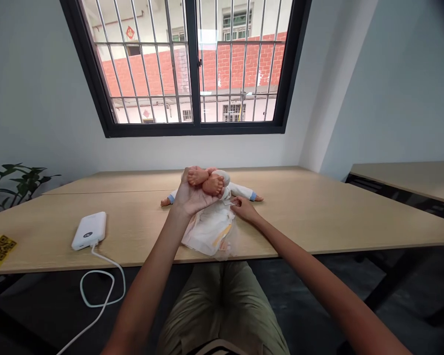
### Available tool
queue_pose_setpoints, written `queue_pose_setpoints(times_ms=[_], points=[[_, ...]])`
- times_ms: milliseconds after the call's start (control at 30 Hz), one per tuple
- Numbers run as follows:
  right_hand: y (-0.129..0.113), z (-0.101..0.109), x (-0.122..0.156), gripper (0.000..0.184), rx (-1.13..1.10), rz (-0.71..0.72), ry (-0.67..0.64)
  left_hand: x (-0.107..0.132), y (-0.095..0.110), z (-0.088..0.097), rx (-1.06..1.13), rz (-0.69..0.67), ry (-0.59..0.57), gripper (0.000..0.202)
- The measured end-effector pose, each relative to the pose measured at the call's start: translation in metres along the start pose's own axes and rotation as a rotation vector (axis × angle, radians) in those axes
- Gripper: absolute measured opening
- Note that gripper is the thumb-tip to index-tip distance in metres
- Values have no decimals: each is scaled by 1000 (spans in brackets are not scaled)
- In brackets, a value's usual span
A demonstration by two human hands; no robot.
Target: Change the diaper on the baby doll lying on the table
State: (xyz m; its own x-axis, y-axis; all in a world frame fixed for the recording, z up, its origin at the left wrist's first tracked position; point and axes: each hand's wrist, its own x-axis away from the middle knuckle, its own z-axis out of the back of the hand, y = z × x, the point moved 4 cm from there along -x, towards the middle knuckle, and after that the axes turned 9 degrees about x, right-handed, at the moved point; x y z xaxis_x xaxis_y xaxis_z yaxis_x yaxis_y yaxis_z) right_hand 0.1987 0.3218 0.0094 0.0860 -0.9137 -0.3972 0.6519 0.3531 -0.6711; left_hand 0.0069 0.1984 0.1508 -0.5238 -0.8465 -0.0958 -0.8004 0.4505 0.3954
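A baby doll (213, 185) in white clothes with blue cuffs lies on its back on the table, its arms spread to both sides. My left hand (190, 194) is closed around the doll's lower legs and holds both bare feet raised. Beneath the doll, a white diaper (209, 229) with a yellow-orange mark spreads toward the table's front edge. At the diaper's right side, by the doll's hip, my right hand (244, 208) has its fingers curled in on the diaper's edge. The doll's head and most of its body are hidden behind its raised legs and my left hand.
The wooden table (299, 222) reaches back to the wall under a barred window (196, 129). To the left lies a white power bank (90, 230) with a white cable (114, 266) hanging over the front edge. A plant (25, 182) stands far left, another table (410, 180) at right.
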Motion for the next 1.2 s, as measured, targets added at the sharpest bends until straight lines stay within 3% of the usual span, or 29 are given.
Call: queue_pose_setpoints(times_ms=[333,567,700,833,933,1067,1200], points=[[14,2,-9,5,57,-95,87,3,-3,1,4,-4,21,35],[26,7,-9,17,57,-218,167,3,-3,6,30,0,55,34],[22,8,-9,18,31,-180,182,4,-3,9,35,-7,88,36],[14,6,-10,13,19,-45,136,5,-3,10,33,-7,82,34],[13,2,-11,26,24,27,95,5,-3,9,12,0,45,36],[17,0,-12,38,-8,15,89,4,-3,11,25,21,16,33],[20,1,-13,30,-131,-58,100,3,-3,14,43,14,26,27]])
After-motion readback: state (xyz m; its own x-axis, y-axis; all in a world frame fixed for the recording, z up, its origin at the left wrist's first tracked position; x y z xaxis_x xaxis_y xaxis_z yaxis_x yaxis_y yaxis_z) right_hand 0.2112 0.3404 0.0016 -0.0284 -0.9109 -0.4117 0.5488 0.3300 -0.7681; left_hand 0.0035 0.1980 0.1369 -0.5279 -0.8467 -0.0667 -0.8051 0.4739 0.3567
